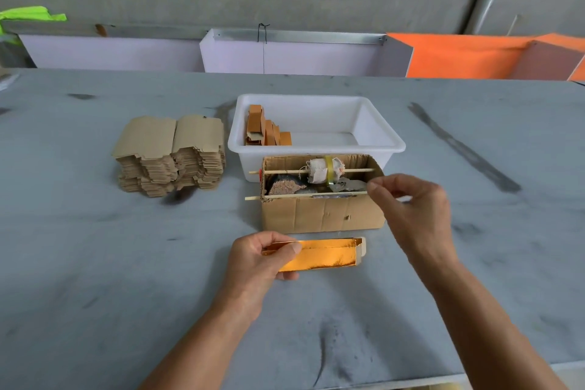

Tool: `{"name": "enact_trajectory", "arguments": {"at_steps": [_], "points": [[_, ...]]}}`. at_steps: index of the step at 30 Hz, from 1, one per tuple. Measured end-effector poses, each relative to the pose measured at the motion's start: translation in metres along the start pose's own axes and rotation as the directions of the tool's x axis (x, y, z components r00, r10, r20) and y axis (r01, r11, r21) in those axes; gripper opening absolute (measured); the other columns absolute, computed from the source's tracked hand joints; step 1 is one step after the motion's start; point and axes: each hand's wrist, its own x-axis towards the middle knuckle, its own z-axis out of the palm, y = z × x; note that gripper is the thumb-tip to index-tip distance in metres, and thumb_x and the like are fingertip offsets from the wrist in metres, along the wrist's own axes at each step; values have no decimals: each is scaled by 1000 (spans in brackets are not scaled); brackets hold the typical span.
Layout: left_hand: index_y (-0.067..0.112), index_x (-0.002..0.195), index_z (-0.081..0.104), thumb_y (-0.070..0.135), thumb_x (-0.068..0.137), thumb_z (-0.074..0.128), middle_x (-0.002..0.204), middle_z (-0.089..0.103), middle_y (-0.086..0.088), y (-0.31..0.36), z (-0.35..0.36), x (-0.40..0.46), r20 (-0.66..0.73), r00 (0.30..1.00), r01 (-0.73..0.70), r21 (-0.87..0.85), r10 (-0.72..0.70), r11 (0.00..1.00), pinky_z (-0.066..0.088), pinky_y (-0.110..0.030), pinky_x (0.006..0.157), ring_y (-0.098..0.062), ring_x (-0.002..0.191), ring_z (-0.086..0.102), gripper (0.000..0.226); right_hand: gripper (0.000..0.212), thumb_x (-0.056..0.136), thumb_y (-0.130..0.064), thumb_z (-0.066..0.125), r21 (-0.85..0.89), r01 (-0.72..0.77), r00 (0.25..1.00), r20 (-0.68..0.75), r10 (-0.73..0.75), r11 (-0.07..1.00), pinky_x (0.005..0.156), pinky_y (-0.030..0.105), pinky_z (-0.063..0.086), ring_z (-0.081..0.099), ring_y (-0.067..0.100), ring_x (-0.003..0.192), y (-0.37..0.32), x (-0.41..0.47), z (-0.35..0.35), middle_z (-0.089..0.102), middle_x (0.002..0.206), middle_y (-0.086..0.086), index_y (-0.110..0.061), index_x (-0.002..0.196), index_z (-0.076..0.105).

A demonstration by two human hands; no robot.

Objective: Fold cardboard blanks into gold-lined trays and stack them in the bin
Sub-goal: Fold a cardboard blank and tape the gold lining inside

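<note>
Low in the frame's centre, your left hand point(266, 258) gripped the gold-lined tray point(319, 255) on the counter point(95, 263), steadying it. Your right hand point(411, 215) pinched at the cardboard box point(319, 214), probably drawing tape; what it held was unclear.

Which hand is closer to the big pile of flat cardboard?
Left. The left hand holds the gold-lined tray, nearer the pile of blanks. The right hand is farther away, beside the cardboard box.

Gold tray point(323, 255), white bin point(376, 144), brown blanks point(171, 155).
</note>
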Motion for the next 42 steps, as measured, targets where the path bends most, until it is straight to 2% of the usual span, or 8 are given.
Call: {"name": "enact_trajectory", "arguments": {"at_steps": [3, 6, 10, 12, 16, 32, 37, 42], "points": [[11, 68, 72, 1, 77, 72, 75, 64, -9, -1, -1, 0, 1, 1000, 6, 1, -6, 1000, 53, -26, 50, -17, 64, 61, 13, 8, 80, -22, 68, -253, 70, 990, 137, -35, 965, 61, 20, 45, 58, 11, 71, -15, 23, 3, 63, 67, -14, -20, 75, 74], [14, 65, 74, 2, 77, 72, 65, 66, 3, -1, -1, 0, 26, 1000, -3, 7, 3, 1000, 53, -24, 50, -8, 59, 62, 17, 19, 82, -23, 63, -481, 108, 960, 278, 34, 870, 75, 35, 53, 60, 25, 88, -21, 46, 15, 72, 86, 6, -8, 84, 75], [22, 65, 75, 3, 78, 71, 61, 65, 12, 2, 2, 2, 80, 996, -52, 47, 48, 998, 55, -24, 52, -2, 58, 60, 23, 24, 85, -26, 57, -664, 249, 906, 416, 72, 706, 72, 30, 48, 59, 24, 88, -22, 64, 28, 67, 91, 7, -8, 92, 72], [23, 67, 75, 5, 78, 71, 69, 69, 7, 5, 4, 5, 111, 991, -84, 90, 74, 992, 56, -27, 54, -3, 59, 61, 21, 22, 80, -28, 63, -669, 227, 899, 423, 111, 707, 61, 27, 47, 58, 21, 81, -21, 69, 33, 63, 82, 6, -7, 87, 68], [24, 68, 74, 5, 79, 71, 90, 73, 6, 8, 8, 9, 168, 979, -139, 124, 118, 982, 53, -25, 54, -5, 71, 65, 22, 27, 74, -30, 69, -706, 221, 870, 455, 192, 673, 42, 19, 28, 43, 11, 53, -24, 74, 41, 48, 60, -1, -12, 63, 51], [27, 71, 73, 8, 80, 70, 91, 71, 12, 4, 9, 13, 193, 971, -176, 180, 141, 968, 52, -22, 54, -4, 73, 64, 21, 28, 75, -28, 75, -632, -9, 773, 487, 407, 775, 51, 21, 33, 49, 11, 66, -29, 80, 45, 54, 77, 2, -11, 81, 54], [27, 72, 72, 8, 80, 70, 88, 71, 8, 6, 12, 14, 193, 970, -189, 198, 151, 962, 52, -20, 53, -5, 69, 63, 20, 27, 69, -18, 80, -574, -112, 764, 472, 440, 811, 56, 23, 39, 53, 17, 72, -30, 81, 46, 57, 80, 7, -9, 80, 56], [29, 70, 72, 10, 80, 70, 86, 71, 8, 5, 12, 15, 185, 970, -197, 218, 158, 956, 49, -17, 51, -5, 65, 62, 22, 32, 69, -15, 79, -568, -118, 763, 472, 440, 814, 54, 23, 37, 53, 20, 80, -31, 78, 47, 55, 82, 7, -5, 90, 58]]}}
